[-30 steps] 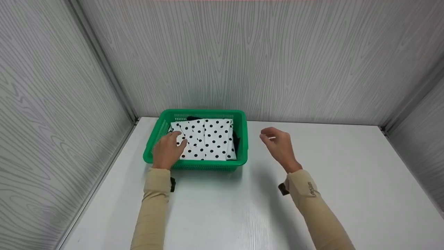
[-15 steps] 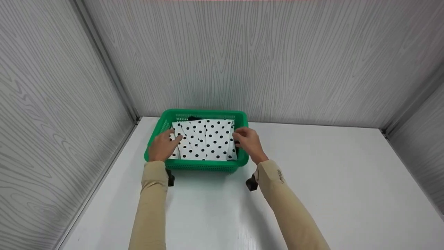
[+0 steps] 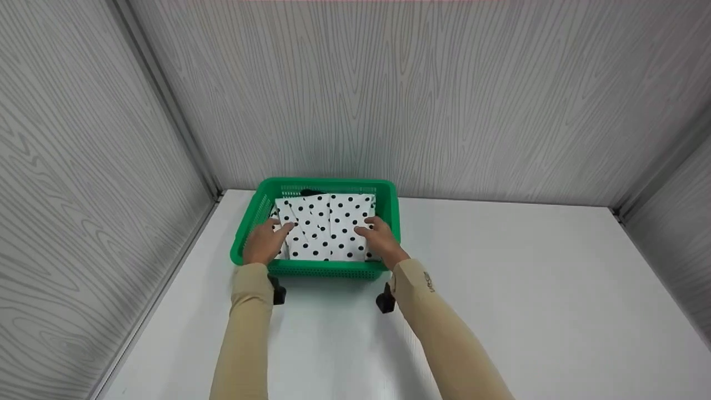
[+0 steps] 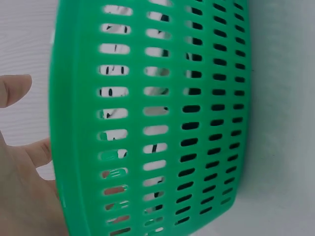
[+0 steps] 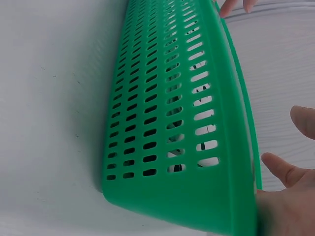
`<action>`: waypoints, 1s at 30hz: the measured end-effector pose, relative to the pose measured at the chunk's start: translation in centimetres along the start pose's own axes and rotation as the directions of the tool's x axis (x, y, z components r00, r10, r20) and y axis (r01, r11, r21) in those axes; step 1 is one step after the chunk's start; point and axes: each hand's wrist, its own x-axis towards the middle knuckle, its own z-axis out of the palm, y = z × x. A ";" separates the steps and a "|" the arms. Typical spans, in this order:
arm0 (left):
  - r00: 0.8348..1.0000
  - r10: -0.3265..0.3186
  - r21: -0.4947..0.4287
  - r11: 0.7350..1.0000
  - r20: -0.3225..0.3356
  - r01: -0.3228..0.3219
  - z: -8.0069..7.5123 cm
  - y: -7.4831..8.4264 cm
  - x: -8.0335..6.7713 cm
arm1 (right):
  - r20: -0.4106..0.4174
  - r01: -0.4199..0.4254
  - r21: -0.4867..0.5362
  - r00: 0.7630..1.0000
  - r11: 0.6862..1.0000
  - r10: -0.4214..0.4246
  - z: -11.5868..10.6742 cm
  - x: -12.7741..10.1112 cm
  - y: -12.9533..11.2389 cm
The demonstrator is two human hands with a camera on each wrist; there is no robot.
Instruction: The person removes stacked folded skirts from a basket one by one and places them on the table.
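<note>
A folded white cloth with black dots [image 3: 339, 228] lies in a green plastic basket [image 3: 328, 265]. Over the cloth's left side is my left hand [image 3: 265, 240], thumb pointing inward and fingers reaching down by its edge. My right hand [image 3: 382, 240] reaches over the basket's right side, with thumb and forefinger spread above the cloth's right part. In the left wrist view, that hand's thumb [image 4: 17, 91] stands apart from the fingers, which go behind the rim. The right wrist view shows my right thumb [image 5: 304, 120] and a finger parted beyond the basket rim.
Something black [image 3: 311, 193] shows at the back of the basket, behind the cloth. The basket stands on a white table [image 3: 527, 289], close to the grey wood-grain back wall [image 3: 389, 100]. A side wall [image 3: 72, 194] rises to the left.
My right hand has moved left from beside the basket to over the cloth's right part. My left hand has stayed at the cloth's left side, shifting slightly. The basket stays in place.
</note>
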 end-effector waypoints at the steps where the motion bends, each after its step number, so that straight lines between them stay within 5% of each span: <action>1: 1.000 0.000 0.015 1.000 -0.002 0.000 0.1 -0.1 0.0 | -0.001 -0.012 -0.015 1.000 1.000 0.012 0.2 0.0 0.1; 11: 0.998 -0.068 0.146 0.987 0.016 0.065 0.5 -0.8 0.2 | 0.031 -0.058 -0.084 0.998 0.995 0.061 1.6 0.1 0.2; 20: 0.997 -0.071 0.111 0.992 0.042 0.066 1.1 -0.9 0.5 | 0.011 -0.168 -0.117 0.985 0.979 0.170 2.0 0.5 0.6; 30: 0.994 -0.025 0.001 1.000 0.109 0.025 0.2 -1.5 1.0 | 0.040 -0.138 -0.055 0.989 0.989 0.140 2.0 0.3 1.0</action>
